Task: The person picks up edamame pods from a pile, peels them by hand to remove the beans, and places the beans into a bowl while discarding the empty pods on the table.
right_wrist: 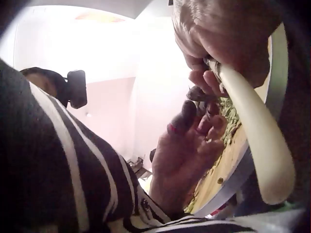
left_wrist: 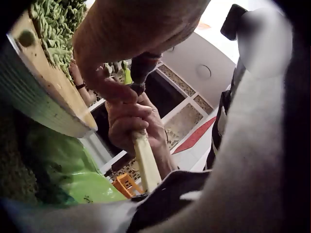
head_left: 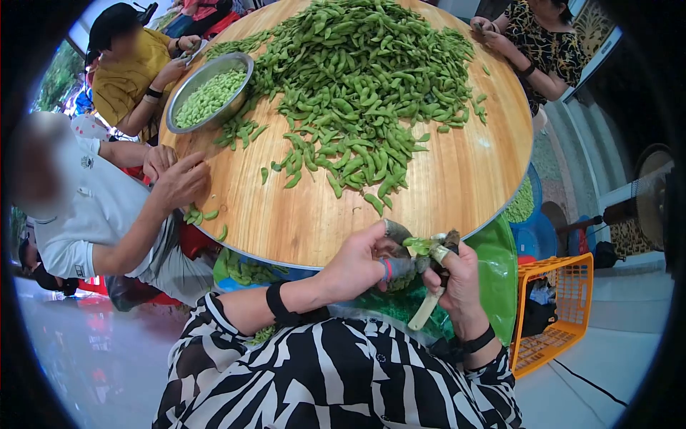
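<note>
My left hand [head_left: 366,259] pinches a green soybean pod [head_left: 420,244] just past the near edge of the table. Dark coverings [head_left: 397,267] sit on its thumb and a finger, with a coloured band around one. Close beside it, my right hand [head_left: 459,277] grips a tool by its long cream handle [head_left: 426,309], which points down toward my lap. In the right wrist view the handle [right_wrist: 260,138] is smooth and rounded at its end. The fingers hide the tool's working end, so I cannot tell its kind.
A large heap of pods [head_left: 364,79] covers the round wooden table [head_left: 243,193]. A metal bowl [head_left: 246,71] of shelled beans stands at the left. Three other people sit around the table. An orange crate [head_left: 572,314] and blue tub [head_left: 537,232] stand on the right.
</note>
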A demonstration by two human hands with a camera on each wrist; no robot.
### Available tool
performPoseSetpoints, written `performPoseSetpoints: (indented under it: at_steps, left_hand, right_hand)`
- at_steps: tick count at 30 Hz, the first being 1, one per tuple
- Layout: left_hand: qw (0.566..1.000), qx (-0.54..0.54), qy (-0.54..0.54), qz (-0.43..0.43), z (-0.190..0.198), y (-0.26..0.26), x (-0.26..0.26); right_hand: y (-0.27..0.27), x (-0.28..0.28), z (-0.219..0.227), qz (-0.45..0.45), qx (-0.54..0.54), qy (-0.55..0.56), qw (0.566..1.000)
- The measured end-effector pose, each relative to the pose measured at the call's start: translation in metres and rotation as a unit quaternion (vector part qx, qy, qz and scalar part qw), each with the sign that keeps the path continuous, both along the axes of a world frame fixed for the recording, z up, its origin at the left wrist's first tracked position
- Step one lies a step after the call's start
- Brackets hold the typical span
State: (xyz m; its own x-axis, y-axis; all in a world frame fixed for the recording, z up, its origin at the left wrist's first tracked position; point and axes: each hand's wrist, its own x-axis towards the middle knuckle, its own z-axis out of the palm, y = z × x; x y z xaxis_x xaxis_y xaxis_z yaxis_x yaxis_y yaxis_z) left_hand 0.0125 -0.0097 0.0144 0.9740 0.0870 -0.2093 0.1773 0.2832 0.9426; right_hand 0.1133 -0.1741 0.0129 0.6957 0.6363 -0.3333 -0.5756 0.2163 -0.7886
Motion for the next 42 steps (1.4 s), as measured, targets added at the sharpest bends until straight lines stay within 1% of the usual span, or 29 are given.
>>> performPoseSetpoints:
  at_steps: [1,2,4,5,6,7,8,10,11,13,14,15,16,17,18,20,22,23,25,26,28,29,31,32,34,35,37,42]
  left_hand:
    - [0.998,-0.053,0.035,0.027,0.002,0.000,0.002]
    - [0.998,-0.053,0.034,0.026,0.002,0.001,0.003]
    - [0.995,-0.092,0.026,0.011,0.000,0.002,0.004]
    - [0.995,-0.092,0.026,0.011,-0.004,0.002,0.004]
    - [0.996,-0.087,-0.001,0.020,-0.010,0.001,0.005]
    - [0.996,-0.082,-0.029,0.029,-0.014,0.000,0.005]
    - [0.996,-0.082,-0.029,0.028,-0.015,0.000,0.005]
    - [0.997,-0.030,-0.074,-0.008,-0.012,0.001,0.004]
    - [0.997,-0.030,-0.074,-0.007,-0.007,0.002,0.003]
    - [0.987,-0.125,0.029,-0.095,0.008,0.005,0.003]
    - [0.987,-0.125,0.029,-0.095,0.004,0.003,0.003]
    - [0.991,-0.070,0.029,-0.114,-0.003,0.000,0.003]
    - [0.991,-0.015,0.028,-0.132,-0.006,-0.001,0.004]
    - [0.990,-0.015,0.027,-0.135,-0.008,-0.002,0.005]
    - [0.991,-0.023,0.026,-0.127,-0.008,-0.002,0.004]
    - [0.992,-0.033,0.027,-0.116,-0.006,-0.001,0.002]
    - [0.995,-0.055,0.027,-0.081,0.002,0.004,0.003]
    - [0.995,-0.055,0.028,-0.081,0.003,0.008,0.003]
    - [0.998,0.000,0.058,-0.035,0.006,0.013,0.002]
    - [0.998,0.001,0.058,-0.035,0.005,0.013,0.003]
    - [0.997,0.068,-0.005,0.022,-0.001,0.014,0.004]
    - [0.997,0.069,-0.005,0.022,-0.004,0.015,0.003]
    - [0.997,-0.021,-0.033,0.072,-0.009,0.015,0.002]
    - [0.997,-0.020,-0.034,0.072,-0.008,0.016,0.001]
    - [0.995,-0.025,0.024,0.092,-0.003,0.018,-0.002]
    - [0.995,-0.025,0.024,0.093,-0.003,0.018,-0.002]
    - [0.991,-0.062,0.029,0.118,-0.003,0.016,-0.003]
    - [0.994,-0.042,0.039,0.098,-0.002,0.018,-0.003]
  right_hand:
    - [0.000,-0.002,-0.004,0.014,-0.002,0.013,1.000]
    - [0.000,-0.004,-0.006,0.029,-0.005,0.025,0.999]
    - [0.001,-0.007,-0.005,0.040,-0.004,0.025,0.999]
    - [0.002,-0.008,-0.005,0.060,-0.022,0.009,0.998]
    - [0.002,-0.009,-0.004,0.078,-0.039,-0.008,0.996]
    - [0.001,-0.010,-0.001,0.080,-0.058,-0.022,0.995]
    - [-0.001,-0.009,-0.003,0.079,-0.058,-0.022,0.995]
    - [-0.009,-0.003,-0.006,0.039,-0.029,-0.011,0.999]
    - [-0.010,-0.002,-0.005,0.034,-0.026,-0.040,0.998]
    - [-0.012,0.001,-0.006,0.055,-0.032,-0.053,0.997]
    - [-0.013,0.002,-0.007,0.073,-0.037,-0.067,0.994]
    - [-0.012,0.001,-0.008,0.082,-0.079,-0.086,0.990]
    - [-0.013,0.001,-0.006,0.079,-0.080,-0.086,0.990]
    - [-0.014,0.002,-0.005,0.103,-0.092,-0.111,0.984]
    - [-0.015,0.002,-0.004,0.128,-0.104,-0.136,0.977]
    - [-0.017,0.001,-0.005,0.136,-0.101,-0.133,0.976]
    - [-0.018,0.000,-0.004,0.150,-0.101,-0.142,0.973]
    - [-0.018,-0.001,-0.004,0.150,-0.101,-0.142,0.973]
    - [-0.016,-0.004,-0.003,0.143,-0.074,-0.152,0.975]
    - [-0.014,-0.005,-0.001,0.142,-0.074,-0.152,0.975]
    - [-0.011,-0.006,0.004,0.156,-0.078,-0.178,0.968]
    - [-0.010,-0.007,0.003,0.156,-0.077,-0.178,0.968]
    - [-0.009,-0.009,0.000,0.177,-0.053,-0.153,0.971]
    - [-0.009,-0.010,-0.002,0.177,-0.053,-0.153,0.971]
    - [-0.007,-0.012,-0.007,0.183,-0.037,-0.137,0.973]
    - [-0.005,-0.013,-0.007,0.184,-0.037,-0.137,0.973]
    - [-0.001,-0.016,-0.005,0.184,-0.013,-0.132,0.974]
    - [0.004,-0.020,-0.006,0.196,0.001,-0.148,0.969]
